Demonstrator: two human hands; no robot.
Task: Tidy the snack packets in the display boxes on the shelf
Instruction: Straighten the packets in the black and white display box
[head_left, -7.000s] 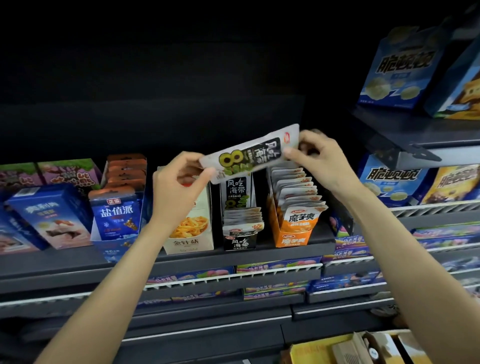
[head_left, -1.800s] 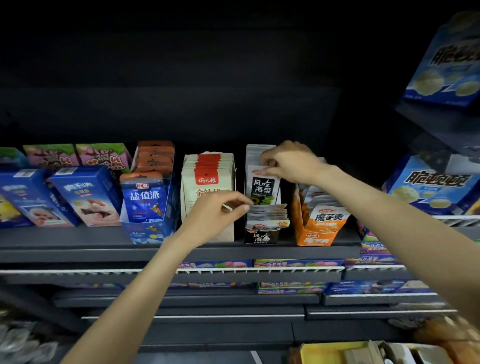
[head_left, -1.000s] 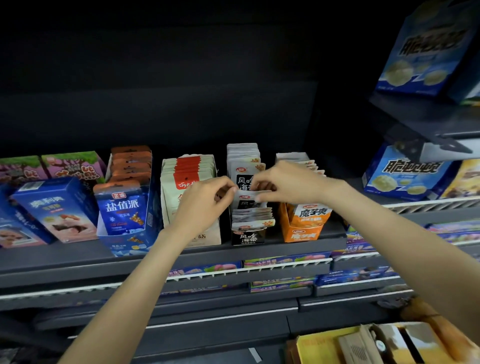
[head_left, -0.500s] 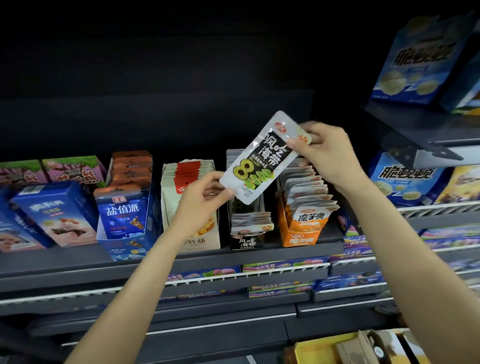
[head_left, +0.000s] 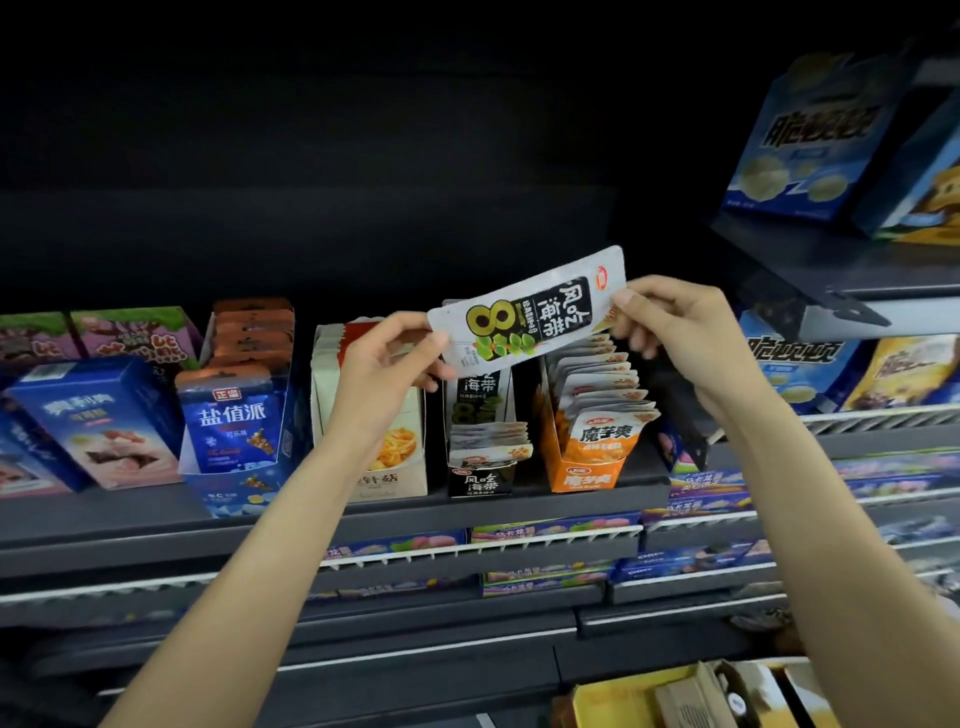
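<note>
The dark shelf (head_left: 156, 512) is carrying a row of display boxes across the middle of the view, and the person is working at the black box (head_left: 480, 480) between the beige box (head_left: 387, 470) on its left and the orange box (head_left: 584, 475) on its right. Above that black box both hands are holding one white-and-black packet (head_left: 524, 317) in the air, lying almost sideways, its right end tipped a little higher. The left hand (head_left: 387, 358) is pinching the packet's left end between thumb and fingers; the right hand (head_left: 670, 325) is pinching the right end, near the small red logo. Now for doing this well: the packet needs turning upright so its print is facing out like the one standing in the black box (head_left: 475, 400), and I'd judge the gap behind the slumped front packets (head_left: 488, 441) is the slot to aim for. Sliding it in bottom edge first, with one hand steadying the leaning stack, should be keeping the row from fanning forward. The orange box's packets (head_left: 605, 395) are fanning out just beside, so a careless elbow could be knocking them.
</note>
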